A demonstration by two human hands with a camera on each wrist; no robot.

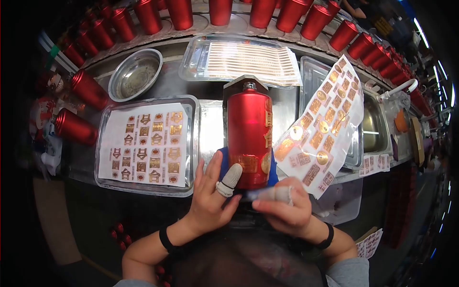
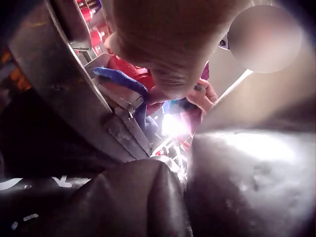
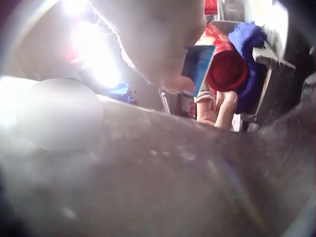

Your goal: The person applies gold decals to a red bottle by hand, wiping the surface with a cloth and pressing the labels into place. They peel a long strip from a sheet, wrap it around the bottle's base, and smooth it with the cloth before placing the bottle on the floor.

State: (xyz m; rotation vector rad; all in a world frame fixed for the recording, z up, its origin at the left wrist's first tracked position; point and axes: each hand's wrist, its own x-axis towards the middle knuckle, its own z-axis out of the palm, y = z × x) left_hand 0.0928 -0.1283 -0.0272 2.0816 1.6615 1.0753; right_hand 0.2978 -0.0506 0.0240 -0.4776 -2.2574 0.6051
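A red bottle (image 1: pixel 246 119) with gold characters (image 1: pixel 268 126) down its right side lies over a blue cloth (image 1: pixel 273 173), its neck pointing away from me. My left hand (image 1: pixel 209 198) rests against the bottle's near left side with its fingers extended. One finger, wearing a white finger cot (image 1: pixel 230 178), touches near a gold label (image 1: pixel 247 164). At the bottle's near end, my right hand (image 1: pixel 290 208), also with a finger cot, pinches a flat blue scraper (image 3: pixel 201 66). That scraper is blurred in the head view and close to the bottle's base in the right wrist view.
On the left, a metal tray (image 1: pixel 195 138) carries a sheet of gold decals (image 1: pixel 148 143). Another decal sheet (image 1: pixel 330 119) lies at right, over a second tray. Behind are a metal bowl (image 1: pixel 117 79) and a tray of striped strips (image 1: pixel 248 62). Red bottles (image 1: pixel 220 12) line the back.
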